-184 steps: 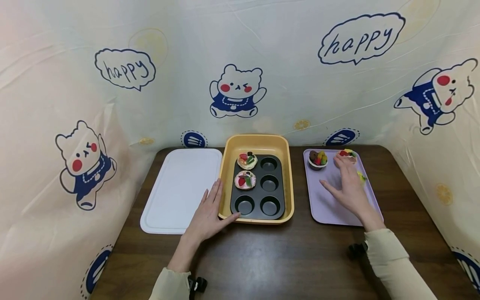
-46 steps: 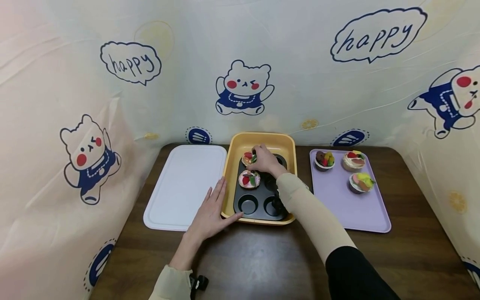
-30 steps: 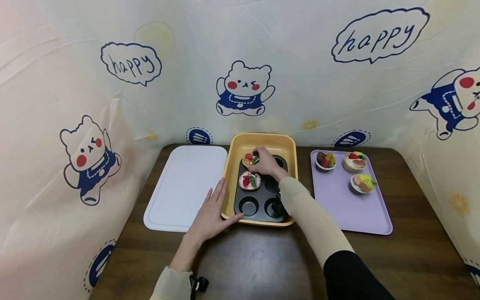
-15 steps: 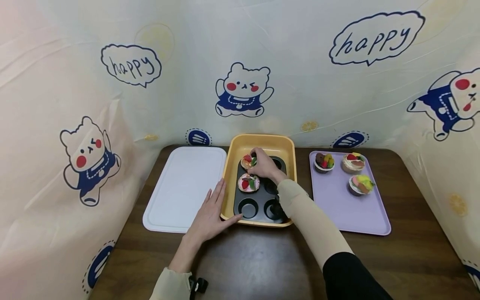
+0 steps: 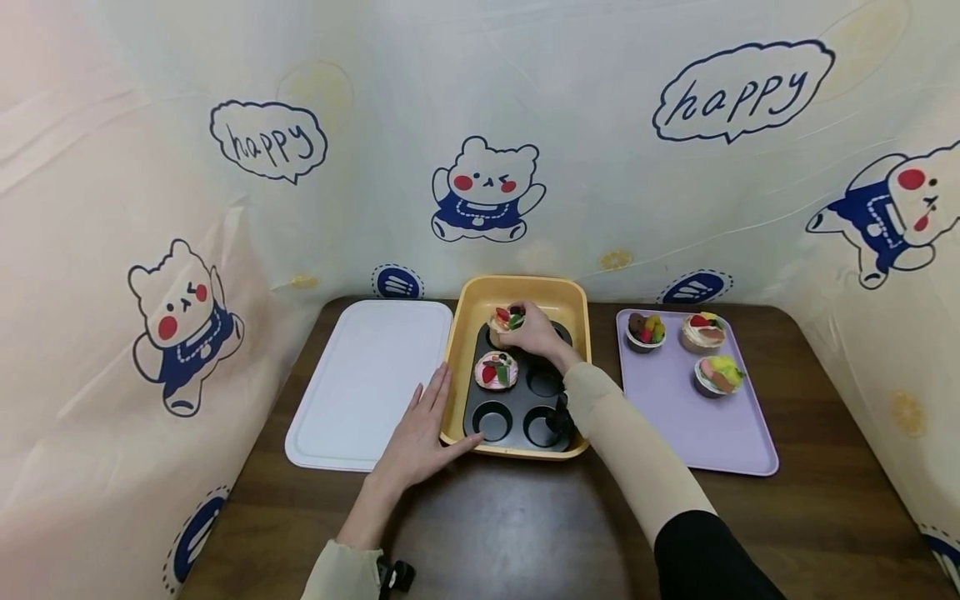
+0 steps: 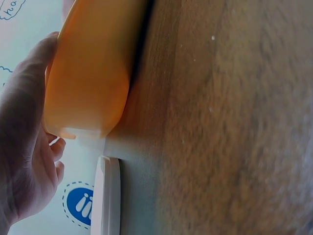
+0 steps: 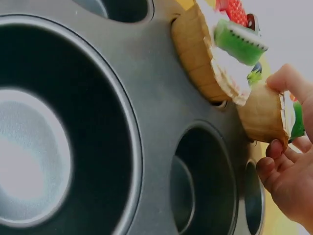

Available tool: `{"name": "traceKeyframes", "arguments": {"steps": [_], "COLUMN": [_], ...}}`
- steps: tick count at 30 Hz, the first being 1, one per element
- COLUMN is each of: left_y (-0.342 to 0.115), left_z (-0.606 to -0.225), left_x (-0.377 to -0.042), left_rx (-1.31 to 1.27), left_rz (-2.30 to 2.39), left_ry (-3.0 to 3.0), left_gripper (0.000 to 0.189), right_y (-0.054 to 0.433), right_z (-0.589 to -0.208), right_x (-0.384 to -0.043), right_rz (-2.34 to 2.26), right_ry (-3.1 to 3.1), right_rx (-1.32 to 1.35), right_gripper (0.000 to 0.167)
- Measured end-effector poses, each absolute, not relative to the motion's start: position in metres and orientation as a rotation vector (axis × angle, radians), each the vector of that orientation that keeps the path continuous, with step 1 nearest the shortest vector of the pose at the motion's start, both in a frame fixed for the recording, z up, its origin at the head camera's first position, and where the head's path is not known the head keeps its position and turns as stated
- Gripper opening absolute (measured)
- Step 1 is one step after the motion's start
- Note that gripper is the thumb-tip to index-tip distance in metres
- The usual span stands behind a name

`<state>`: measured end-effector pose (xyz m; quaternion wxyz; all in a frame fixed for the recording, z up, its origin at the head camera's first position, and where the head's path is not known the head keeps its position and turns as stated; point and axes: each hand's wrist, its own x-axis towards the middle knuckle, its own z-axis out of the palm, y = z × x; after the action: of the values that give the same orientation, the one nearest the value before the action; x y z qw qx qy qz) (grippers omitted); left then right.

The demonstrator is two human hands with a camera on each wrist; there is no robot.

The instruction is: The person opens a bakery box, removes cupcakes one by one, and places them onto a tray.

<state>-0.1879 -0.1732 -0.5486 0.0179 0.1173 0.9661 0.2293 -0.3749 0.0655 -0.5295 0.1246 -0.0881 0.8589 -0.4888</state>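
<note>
My right hand (image 5: 536,332) pinches a toy cupcake (image 5: 500,329) with strawberry and green fruit slices on top. This cupcake is at the far left cup of a dark muffin pan (image 5: 517,412); its light brown side shows in the right wrist view, between thumb and fingers (image 7: 288,169). A second cupcake (image 5: 496,371), pink-creamed, sits in the middle left cup. The pan lies inside a yellow tray (image 5: 581,367). My left hand (image 5: 418,435) rests against the tray's front left corner, fingers extended and thumb over the near rim. The left wrist view shows the tray's outer wall (image 6: 90,83).
A white board (image 5: 367,383) lies left of the yellow tray. On the right is a purple tray (image 5: 697,433) with three cupcakes (image 5: 703,332) toward its back. All stand on a dark wooden table (image 5: 517,525) before a printed cloth backdrop (image 5: 360,208).
My right hand has gone from the purple tray to the muffin pan and grasped the far left cupcake. Within the last half second that cupcake has risen slightly. My left hand stays put.
</note>
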Motion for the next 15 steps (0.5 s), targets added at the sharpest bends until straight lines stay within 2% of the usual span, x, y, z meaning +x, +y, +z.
{"name": "traceKeyframes", "arguments": {"steps": [6,15], "left_y": [-0.173,-0.173], "left_z": [-0.549,-0.549], "left_x": [-0.187,-0.187], "left_rx": [0.353,0.355], "left_rz": [0.736,0.734], "left_ry": [3.001,3.007], "left_gripper": [0.121,0.121], "right_y": [0.061,0.066], "right_z": [-0.523,-0.51], "right_x": [-0.373,-0.366], "right_rz": [-1.421,-1.471], "right_ry": [2.51,2.512], "right_rx": [-0.241,-0.264], "right_gripper": [0.085,0.08]}}
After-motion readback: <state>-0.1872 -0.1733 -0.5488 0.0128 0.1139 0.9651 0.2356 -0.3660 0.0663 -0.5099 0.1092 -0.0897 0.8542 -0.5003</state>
